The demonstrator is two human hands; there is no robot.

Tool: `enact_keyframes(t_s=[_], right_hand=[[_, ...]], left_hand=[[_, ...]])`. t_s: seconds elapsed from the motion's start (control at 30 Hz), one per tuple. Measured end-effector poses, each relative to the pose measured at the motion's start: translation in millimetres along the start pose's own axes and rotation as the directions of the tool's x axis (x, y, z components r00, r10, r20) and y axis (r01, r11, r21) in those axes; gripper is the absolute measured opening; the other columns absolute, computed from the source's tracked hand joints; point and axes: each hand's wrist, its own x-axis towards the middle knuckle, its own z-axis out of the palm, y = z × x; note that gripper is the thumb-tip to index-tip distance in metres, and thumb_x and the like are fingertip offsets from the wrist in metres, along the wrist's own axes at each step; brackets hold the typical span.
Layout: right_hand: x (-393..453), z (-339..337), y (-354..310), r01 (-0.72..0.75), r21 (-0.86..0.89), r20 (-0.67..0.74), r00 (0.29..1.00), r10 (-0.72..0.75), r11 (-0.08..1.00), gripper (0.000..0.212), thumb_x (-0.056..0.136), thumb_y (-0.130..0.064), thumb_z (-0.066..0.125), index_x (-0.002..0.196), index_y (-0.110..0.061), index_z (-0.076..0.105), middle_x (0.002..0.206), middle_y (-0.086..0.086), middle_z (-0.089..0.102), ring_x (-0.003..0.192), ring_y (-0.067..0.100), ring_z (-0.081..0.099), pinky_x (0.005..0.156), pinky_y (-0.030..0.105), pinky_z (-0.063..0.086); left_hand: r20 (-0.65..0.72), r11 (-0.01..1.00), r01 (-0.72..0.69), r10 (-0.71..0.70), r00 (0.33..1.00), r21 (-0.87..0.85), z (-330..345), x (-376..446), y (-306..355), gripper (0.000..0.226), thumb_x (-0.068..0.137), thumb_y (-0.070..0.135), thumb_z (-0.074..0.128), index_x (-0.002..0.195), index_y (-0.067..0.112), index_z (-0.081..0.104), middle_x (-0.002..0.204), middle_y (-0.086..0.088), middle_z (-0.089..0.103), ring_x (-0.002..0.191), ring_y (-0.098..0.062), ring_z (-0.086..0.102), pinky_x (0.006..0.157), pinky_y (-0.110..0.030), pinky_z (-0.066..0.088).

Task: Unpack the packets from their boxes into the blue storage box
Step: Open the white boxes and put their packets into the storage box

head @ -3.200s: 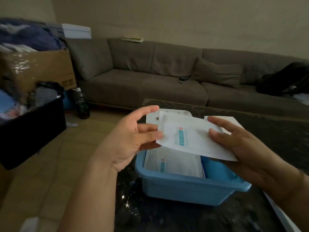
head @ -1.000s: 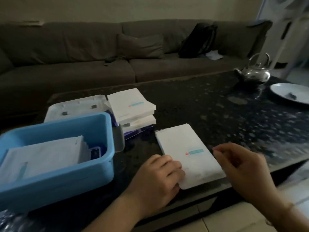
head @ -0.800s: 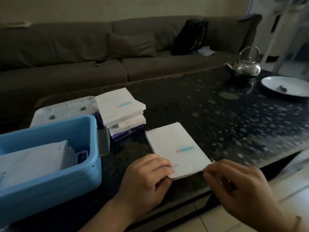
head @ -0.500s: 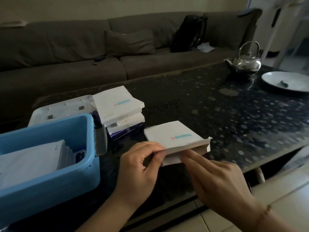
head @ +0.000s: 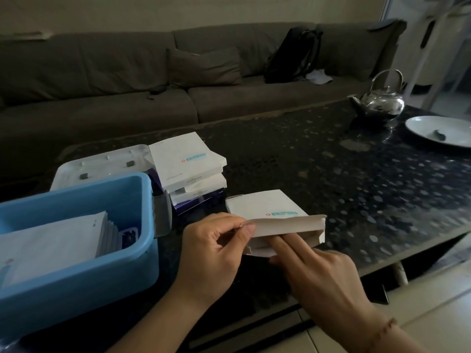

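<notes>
On the dark speckled tabletop, the left hand pinches up the end flap of a flat white cardboard box. The right hand pushes straight fingers into its opening, beside the blue plastic storage box holding white packets.

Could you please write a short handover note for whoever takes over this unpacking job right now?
Left hand pinches up the end flap of the white box near the table's front edge.
Right hand has two straight fingers inside the box's open end.
Done: a batch of packets already stands in the blue storage box.
Left: pull this box's contents out and put them in the blue storage box, then empty the stacked boxes beside it.
</notes>
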Motion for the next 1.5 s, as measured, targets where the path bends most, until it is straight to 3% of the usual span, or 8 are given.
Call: enact_keyframes(t_s=[0.37,0.77,0.93,1.07,1.17,1.3,1.4,1.5], right_hand=[[-12.7,-5.7,3.3,0.052,0.049,-0.106,0.993,-0.047,0.997,0.033,0.083,-0.013,0.066,0.116,-0.012,0.071,0.127,0.002,0.067,0.046,0.016,0.058,0.037,0.03,0.044],[-18.2,-21.8,2.5,0.076,0.085,-0.118,0.991,-0.066,0.993,0.032,0.098,-0.013,0.044,0.095,-0.011,0.075,0.103,0.004,0.075,0.051,0.017,0.063,0.039,0.031,0.045],[-24.9,-72.6,-3.5,0.073,-0.004,-0.285,0.956,-0.071,0.997,0.022,0.075,-0.004,0.059,0.079,-0.013,0.078,0.089,0.0,0.075,0.052,0.022,0.061,0.052,0.028,0.049],[-8.2,-84.7,-1.6,0.02,0.026,-0.305,0.952,-0.011,0.999,0.02,0.072,0.001,0.068,0.081,-0.014,0.078,0.084,0.0,0.073,0.065,0.025,0.062,0.055,0.036,0.051],[31.8,-98.2,1.9,-0.009,0.135,-0.126,0.992,0.026,0.991,0.015,0.086,-0.024,0.062,0.084,-0.028,0.076,0.082,-0.013,0.07,0.079,0.02,0.057,0.062,0.037,0.05],[109.6,-124.6,-8.2,-0.121,0.45,0.346,0.937,-0.048,0.885,0.016,0.089,-0.036,0.055,0.08,-0.046,0.065,0.079,-0.028,0.061,0.089,-0.007,0.057,0.073,0.013,0.05],[150.9,-123.1,-28.5,-0.164,0.55,0.377,0.924,-0.068,0.819,0.015,0.088,-0.03,0.065,0.083,-0.043,0.066,0.084,-0.027,0.064,0.091,-0.018,0.055,0.068,-0.002,0.044],[165.1,-109.6,-45.4,-0.236,0.632,0.138,0.972,0.192,0.739,0.019,0.083,-0.043,0.064,0.102,-0.042,0.064,0.095,-0.024,0.065,0.089,-0.008,0.061,0.07,0.008,0.047]], left_hand=[[0.046,0.999,0.02,-0.017,0.999,-0.05,-2.2,0.6,2.8,0.022,0.089,0.028,0.067,0.093,0.009,0.078,0.092,0.003,0.075,0.09,-0.008,0.071,0.064,-0.016,0.057],[0.058,0.999,0.008,-0.01,0.998,0.035,-6.2,-2.6,0.3,0.026,0.085,0.035,0.063,0.085,0.016,0.08,0.081,0.013,0.074,0.081,-0.009,0.069,0.067,-0.026,0.057],[0.26,0.992,-0.029,-0.003,0.966,0.119,-17.1,-9.6,-2.3,0.02,0.082,0.034,0.067,0.085,0.019,0.08,0.092,0.015,0.074,0.095,-0.003,0.067,0.085,-0.018,0.052],[0.623,0.944,-0.101,-0.123,0.772,0.313,-21.5,-17.2,8.0,0.053,0.076,-0.004,0.051,0.116,0.023,0.073,0.126,0.017,0.061,0.122,0.008,0.043,0.108,-0.011,0.031],[0.57,0.957,0.25,-0.29,0.769,0.15,-44.9,-3.8,37.0,0.057,0.078,-0.003,0.047,0.12,0.028,0.07,0.128,0.016,0.064,0.123,-0.003,0.054,0.11,-0.029,0.042],[0.625,0.673,0.676,-0.397,0.672,-0.299,-88.8,14.9,77.4,0.046,0.079,0.059,0.051,0.099,0.029,0.079,0.105,-0.001,0.076,0.1,-0.019,0.072,0.082,-0.03,0.06],[0.476,0.73,0.635,-0.477,0.739,-0.254,-110.3,20.0,88.1,0.034,0.079,0.042,0.062,0.09,0.016,0.079,0.093,-0.003,0.078,0.088,-0.015,0.075,0.073,-0.028,0.062],[0.324,0.656,0.635,-0.546,0.772,-0.409,-133.2,22.7,86.1,0.03,0.079,0.03,0.058,0.086,0.008,0.077,0.089,-0.012,0.077,0.077,-0.02,0.075,0.06,-0.026,0.06]])
